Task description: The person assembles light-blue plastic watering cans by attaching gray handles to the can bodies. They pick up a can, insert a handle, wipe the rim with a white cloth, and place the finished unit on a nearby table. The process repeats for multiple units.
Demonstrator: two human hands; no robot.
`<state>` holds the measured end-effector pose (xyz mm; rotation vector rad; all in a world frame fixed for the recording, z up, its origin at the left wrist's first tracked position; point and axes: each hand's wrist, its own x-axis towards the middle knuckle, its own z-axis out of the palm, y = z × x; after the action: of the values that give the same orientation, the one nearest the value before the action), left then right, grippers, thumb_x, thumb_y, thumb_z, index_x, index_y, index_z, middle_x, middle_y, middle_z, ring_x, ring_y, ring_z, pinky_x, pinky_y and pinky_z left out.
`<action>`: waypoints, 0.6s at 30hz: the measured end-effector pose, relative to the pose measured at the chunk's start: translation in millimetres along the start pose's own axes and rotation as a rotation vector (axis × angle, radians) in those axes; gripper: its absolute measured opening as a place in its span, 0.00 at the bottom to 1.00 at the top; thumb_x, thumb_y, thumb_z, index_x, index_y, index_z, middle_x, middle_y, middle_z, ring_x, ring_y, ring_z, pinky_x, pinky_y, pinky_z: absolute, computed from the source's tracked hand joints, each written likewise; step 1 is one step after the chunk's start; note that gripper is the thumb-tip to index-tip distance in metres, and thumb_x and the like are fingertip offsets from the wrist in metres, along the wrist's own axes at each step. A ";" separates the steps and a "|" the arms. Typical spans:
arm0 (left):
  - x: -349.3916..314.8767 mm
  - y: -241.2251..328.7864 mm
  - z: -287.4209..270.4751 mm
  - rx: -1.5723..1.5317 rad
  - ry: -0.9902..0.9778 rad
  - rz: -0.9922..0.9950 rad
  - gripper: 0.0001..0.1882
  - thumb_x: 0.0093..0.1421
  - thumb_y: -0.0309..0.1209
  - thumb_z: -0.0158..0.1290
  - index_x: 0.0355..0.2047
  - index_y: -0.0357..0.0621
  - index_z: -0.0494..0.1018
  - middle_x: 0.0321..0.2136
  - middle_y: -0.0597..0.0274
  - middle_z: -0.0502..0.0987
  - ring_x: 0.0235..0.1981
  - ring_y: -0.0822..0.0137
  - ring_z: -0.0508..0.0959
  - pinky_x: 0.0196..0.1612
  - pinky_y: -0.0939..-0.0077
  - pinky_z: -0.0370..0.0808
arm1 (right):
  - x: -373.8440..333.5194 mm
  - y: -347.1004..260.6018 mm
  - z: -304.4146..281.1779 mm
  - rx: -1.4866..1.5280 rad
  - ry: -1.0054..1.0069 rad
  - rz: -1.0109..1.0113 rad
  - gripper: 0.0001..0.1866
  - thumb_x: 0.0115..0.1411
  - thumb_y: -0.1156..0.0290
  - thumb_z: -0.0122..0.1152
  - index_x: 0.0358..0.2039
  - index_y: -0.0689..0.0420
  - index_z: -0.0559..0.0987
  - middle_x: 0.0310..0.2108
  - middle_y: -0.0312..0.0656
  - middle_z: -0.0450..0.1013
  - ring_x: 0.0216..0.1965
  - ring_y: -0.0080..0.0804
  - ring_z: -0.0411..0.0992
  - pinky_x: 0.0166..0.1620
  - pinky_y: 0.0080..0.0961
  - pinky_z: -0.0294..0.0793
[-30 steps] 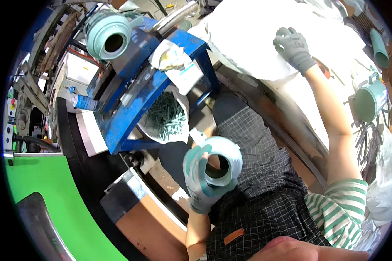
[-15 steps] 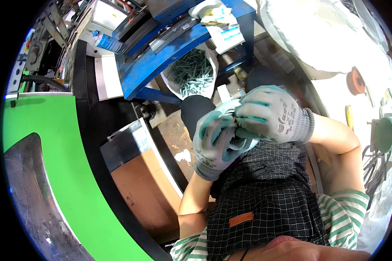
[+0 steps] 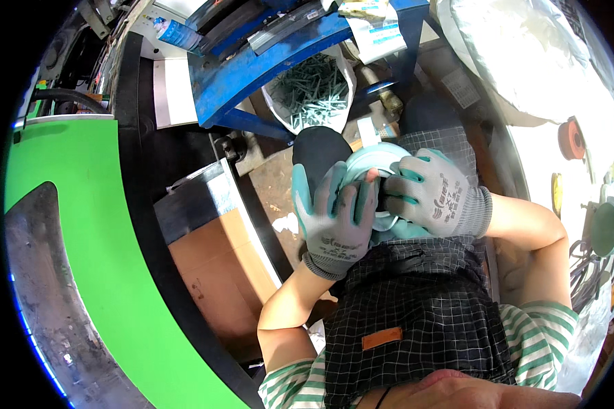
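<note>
Both my hands wear grey knit gloves with teal coating. They meet over a pale green, round, cup-like plastic part (image 3: 372, 155) resting at my lap. My left hand (image 3: 338, 215) grips the part's near left side, its outer fingers fairly straight and spread. One bare fingertip pokes out of that glove beside the rim. My right hand (image 3: 433, 191) is closed on the part's right side, fingers curled inward over the edge. The gloves cover the middle of the part, and the left thumb is hidden. A pale tab (image 3: 368, 131) shows just beyond the rim; whether it joins the part cannot be told.
A white bin (image 3: 351, 88) of green plastic scraps stands under a blue bench (image 3: 215, 102). Flattened cardboard (image 3: 222, 273) lies at left beside a green panel (image 3: 136, 307). To the right are a roll of brown tape (image 3: 571, 140) and a pale green cup (image 3: 608, 230).
My left fingers have straightened and spread from a curled hold. More of the round rim shows between my hands. The view has shifted slightly, with the bench higher in it.
</note>
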<state>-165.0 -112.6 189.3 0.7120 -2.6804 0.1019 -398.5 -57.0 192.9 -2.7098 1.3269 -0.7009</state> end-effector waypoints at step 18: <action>78.9 -11.1 -15.9 -0.116 -0.222 -0.042 0.12 0.46 0.30 0.64 0.33 0.45 0.80 0.48 0.59 0.73 0.56 0.49 0.71 0.59 0.48 0.69 | -1.4 3.2 9.1 -0.034 0.057 -0.037 0.09 0.56 0.62 0.67 0.38 0.43 0.86 0.45 0.33 0.80 0.54 0.37 0.77 0.57 0.37 0.80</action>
<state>-218.0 -156.4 232.5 0.7837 -2.8501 -0.1510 -397.9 -59.4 183.5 -2.7673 1.3154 -0.7713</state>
